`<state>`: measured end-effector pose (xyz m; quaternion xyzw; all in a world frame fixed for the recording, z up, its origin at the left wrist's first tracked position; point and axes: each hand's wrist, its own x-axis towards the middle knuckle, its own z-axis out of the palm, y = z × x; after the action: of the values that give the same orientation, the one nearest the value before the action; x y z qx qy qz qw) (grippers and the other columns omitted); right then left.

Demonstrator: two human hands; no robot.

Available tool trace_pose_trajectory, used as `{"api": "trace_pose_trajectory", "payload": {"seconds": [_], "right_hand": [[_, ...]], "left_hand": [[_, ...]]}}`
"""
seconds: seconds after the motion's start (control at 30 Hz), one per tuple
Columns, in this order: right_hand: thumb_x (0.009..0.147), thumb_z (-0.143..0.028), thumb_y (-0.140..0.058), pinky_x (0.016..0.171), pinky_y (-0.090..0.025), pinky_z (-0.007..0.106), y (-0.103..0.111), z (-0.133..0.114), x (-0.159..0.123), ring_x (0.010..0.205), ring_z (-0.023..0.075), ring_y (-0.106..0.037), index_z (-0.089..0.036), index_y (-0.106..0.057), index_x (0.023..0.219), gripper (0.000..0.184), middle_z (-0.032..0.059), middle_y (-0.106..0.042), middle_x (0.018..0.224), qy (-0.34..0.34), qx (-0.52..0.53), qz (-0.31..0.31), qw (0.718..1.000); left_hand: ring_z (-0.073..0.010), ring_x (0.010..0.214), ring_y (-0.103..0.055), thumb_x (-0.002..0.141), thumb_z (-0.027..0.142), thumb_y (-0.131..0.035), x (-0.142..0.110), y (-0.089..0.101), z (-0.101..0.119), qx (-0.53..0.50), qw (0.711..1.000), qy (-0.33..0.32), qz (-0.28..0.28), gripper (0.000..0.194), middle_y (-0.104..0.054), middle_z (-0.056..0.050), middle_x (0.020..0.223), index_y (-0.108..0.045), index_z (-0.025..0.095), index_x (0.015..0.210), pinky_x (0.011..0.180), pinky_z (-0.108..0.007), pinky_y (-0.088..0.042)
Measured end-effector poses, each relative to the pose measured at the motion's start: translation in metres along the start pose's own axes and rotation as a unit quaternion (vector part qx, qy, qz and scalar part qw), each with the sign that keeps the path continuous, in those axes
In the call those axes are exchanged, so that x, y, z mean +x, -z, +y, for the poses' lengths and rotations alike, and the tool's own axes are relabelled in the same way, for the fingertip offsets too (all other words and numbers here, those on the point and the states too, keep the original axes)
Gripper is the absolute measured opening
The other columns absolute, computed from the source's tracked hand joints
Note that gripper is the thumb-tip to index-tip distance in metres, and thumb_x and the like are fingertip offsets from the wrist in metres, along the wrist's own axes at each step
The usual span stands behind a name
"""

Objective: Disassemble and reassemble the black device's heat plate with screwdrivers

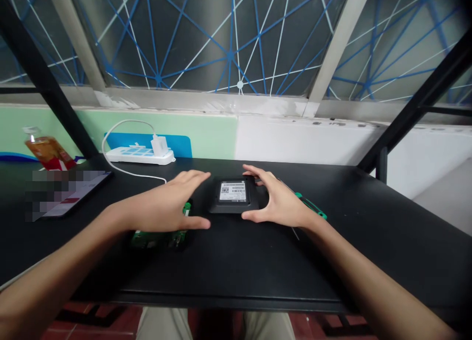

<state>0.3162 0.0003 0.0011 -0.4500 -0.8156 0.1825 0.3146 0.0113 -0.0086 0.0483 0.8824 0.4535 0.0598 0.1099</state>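
A flat black device (233,208) with a white printed label lies on the black table between my hands. My left hand (165,204) hovers to its left, fingers stretched out and thumb apart, holding nothing. Partly beneath that hand sits a green circuit board (147,239); much of it is hidden. My right hand (276,197) is curved at the device's right side with thumb and fingers spread; whether it touches the casing I cannot tell. Behind the right wrist shows a green-edged part (311,205), partly covered, with a thin rod end near it.
At the back left, a white power strip (140,155) holds a charger with a white cable (129,172). A tablet-like screen (77,197) and a tilted drink bottle (49,150) are at the left. Black frame bars slant up at both sides.
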Motion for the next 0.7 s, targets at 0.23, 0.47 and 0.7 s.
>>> {"api": "trace_pose_trajectory", "payload": {"seconds": [0.23, 0.47, 0.7], "right_hand": [[0.063, -0.056, -0.089, 0.121, -0.043, 0.059, -0.001, -0.001, -0.001, 0.140, 0.0329, -0.050, -0.021, -0.031, 0.161, 0.119, 0.0156, -0.054, 0.153, 0.023, -0.029, 0.004, 0.999], [0.062, -0.054, -0.090, 0.120, -0.045, 0.062, 0.000, -0.011, -0.002, 0.140, 0.0367, -0.049, -0.020, -0.031, 0.161, 0.120, 0.0175, -0.052, 0.152, 0.045, -0.045, 0.003, 0.998], [0.066, -0.061, -0.090, 0.130, -0.032, 0.061, -0.003, -0.018, -0.006, 0.161, 0.0351, -0.031, -0.031, 0.013, 0.167, 0.147, 0.0157, -0.028, 0.173, 0.021, 0.099, 0.005, 0.995]], "left_hand": [[-0.0355, 0.152, -0.036, 0.077, 0.054, -0.080, 0.048, 0.000, 0.037, -0.001, 0.996, -0.078, -0.034, 0.108, -0.038, -0.018, 0.165, -0.030, 0.010, 0.162, 0.124, -0.046, -0.035], [-0.0339, 0.147, -0.041, 0.073, 0.041, -0.088, 0.060, -0.011, 0.030, -0.087, 0.980, -0.181, 0.003, 0.107, -0.048, -0.015, 0.158, -0.032, 0.018, 0.162, 0.122, -0.047, -0.038], [-0.0367, 0.150, -0.040, 0.073, 0.041, -0.087, 0.057, -0.011, 0.017, -0.155, 0.970, -0.181, 0.049, 0.111, -0.039, -0.013, 0.163, -0.025, 0.029, 0.165, 0.125, -0.054, -0.036]]}}
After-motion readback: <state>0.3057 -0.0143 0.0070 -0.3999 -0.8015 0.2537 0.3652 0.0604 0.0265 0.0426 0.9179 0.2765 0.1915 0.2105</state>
